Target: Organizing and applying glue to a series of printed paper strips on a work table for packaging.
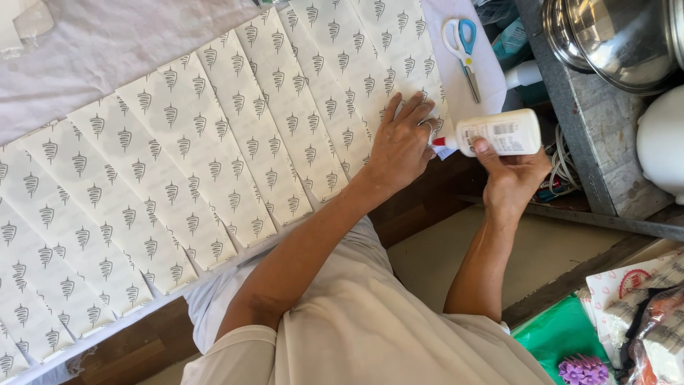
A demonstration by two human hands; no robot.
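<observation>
White plastic glue bottle (499,132) in right hand (514,178) grip | left hand (400,146) flat, splayed on patterned paper sheets (214,164)

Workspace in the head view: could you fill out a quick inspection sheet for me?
Surface: wooden table under a white cloth.
Job's things: overlapping patterned paper sheets; white glue bottle, red tip at a sheet's edge.
Clutter: scissors with blue and white handles; purple flower-shaped item; green bag.
Hands: left hand flat on the sheets; right hand grips the glue bottle.
Cables: white cords bundled beside the right hand.
Surroundings: steel bowls on a grey shelf.
</observation>
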